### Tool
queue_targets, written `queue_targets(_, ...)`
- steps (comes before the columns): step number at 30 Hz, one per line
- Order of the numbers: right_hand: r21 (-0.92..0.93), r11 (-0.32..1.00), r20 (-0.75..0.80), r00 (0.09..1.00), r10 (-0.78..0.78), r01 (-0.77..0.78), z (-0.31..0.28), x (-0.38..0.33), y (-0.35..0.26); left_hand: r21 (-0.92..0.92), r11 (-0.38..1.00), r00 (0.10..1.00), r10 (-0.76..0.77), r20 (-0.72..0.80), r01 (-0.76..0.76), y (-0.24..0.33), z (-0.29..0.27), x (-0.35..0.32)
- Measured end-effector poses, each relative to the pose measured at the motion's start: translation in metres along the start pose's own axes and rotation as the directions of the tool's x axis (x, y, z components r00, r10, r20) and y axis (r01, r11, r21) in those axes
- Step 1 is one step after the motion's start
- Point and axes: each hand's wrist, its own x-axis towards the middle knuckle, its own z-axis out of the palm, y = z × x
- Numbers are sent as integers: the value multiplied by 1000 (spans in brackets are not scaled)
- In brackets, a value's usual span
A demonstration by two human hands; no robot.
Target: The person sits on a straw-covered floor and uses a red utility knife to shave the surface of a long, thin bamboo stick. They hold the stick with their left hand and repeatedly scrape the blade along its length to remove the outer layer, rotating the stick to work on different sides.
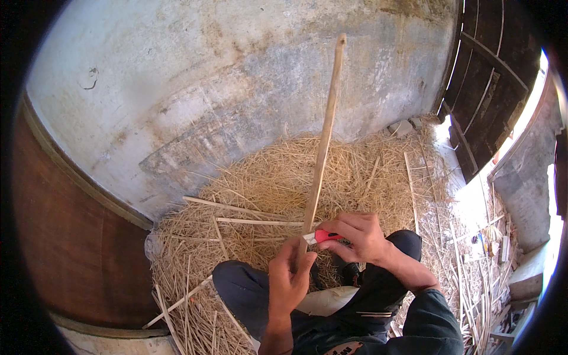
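Observation:
A long, narrow wooden strip [324, 142] stands nearly upright before me, its top leaning slightly right against the view of the wall. My left hand [290, 272] is closed around its lower end. A red utility knife [326, 236] is gripped in my right hand [358, 236], just above the left. Its pale blade end touches or nearly touches the strip; exact contact is too small to tell. Both hands are above my lap, between my bent knees in dark trousers. A pale cloth or sack [328, 300] lies between my legs.
Straw-like shavings [266, 171] cover the floor, with loose wooden strips [254, 222] at left and more sticks [464, 278] at right. A stained wall [195, 89] stands ahead. A brown panel [77, 236] is at left; a dark wooden door [488, 71] hangs at far right.

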Motion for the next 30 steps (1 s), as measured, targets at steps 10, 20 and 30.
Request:
queue_targets(10, -66, 996, -3, 998, 57, -57, 0, 0, -10, 372, 916, 984, 174, -29, -151, 11, 3, 3)
queue_targets(20, -61, 990, -59, 991, 123, -126, -1, 1, -3, 436, 888, 987, 161, 6, -148, 10, 0, 1)
queue_targets(30, -59, 964, -149, 957, 250, -261, -10, 0, 24, 385, 923, 999, 18, 28, -28, -2, -4, -16)
